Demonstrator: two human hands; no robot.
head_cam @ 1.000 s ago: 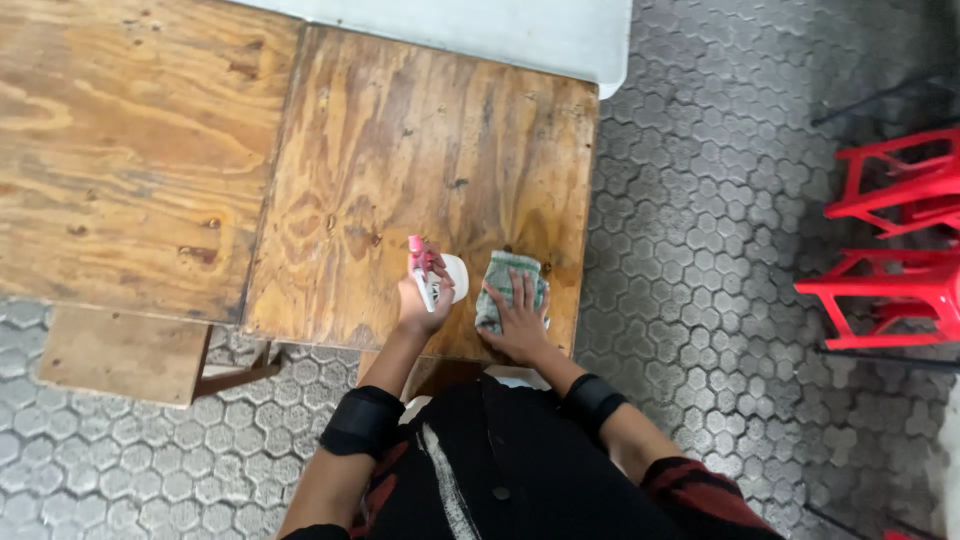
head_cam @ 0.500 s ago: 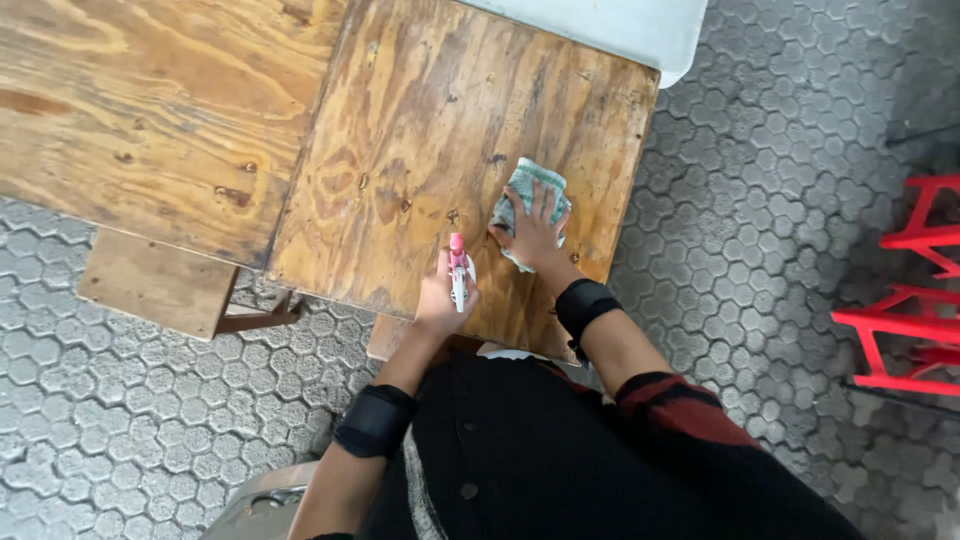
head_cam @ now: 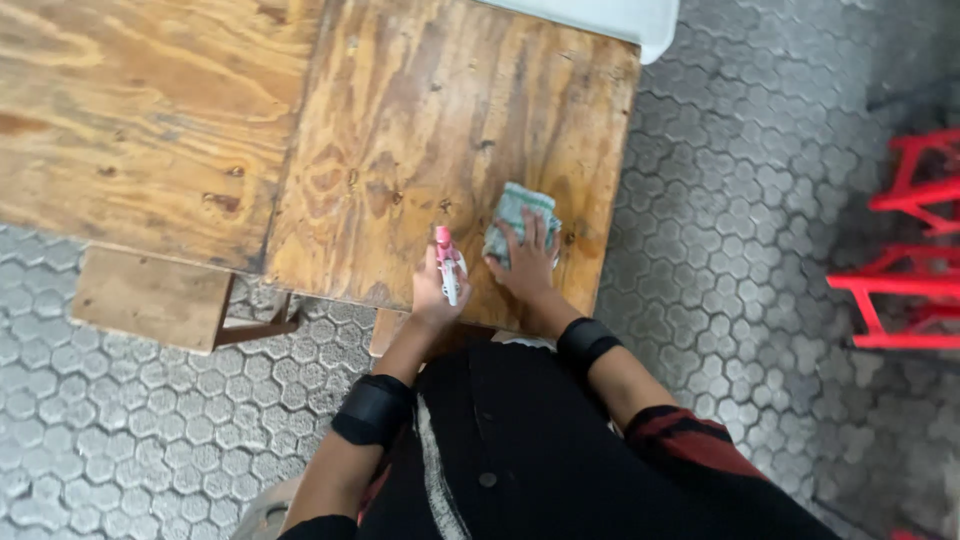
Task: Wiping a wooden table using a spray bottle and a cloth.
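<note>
Pink-topped spray bottle (head_cam: 447, 266) sits clenched in my left hand (head_cam: 434, 292) at the plywood table's (head_cam: 420, 140) near edge. Just beside it, my right hand (head_cam: 526, 262) presses flat, fingers spread, on a green checked cloth (head_cam: 514, 212) toward the near right corner. Red stools (head_cam: 905, 245) stand well apart on the hexagon paving (head_cam: 730, 180).

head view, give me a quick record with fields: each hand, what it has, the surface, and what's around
left hand: grips a pink and white spray bottle, nozzle towards the table
right hand: flat on a green and white cloth
surface: plywood table; cloth lies near its right edge
around: grey hexagon-paved floor, red plastic stools at right
</note>
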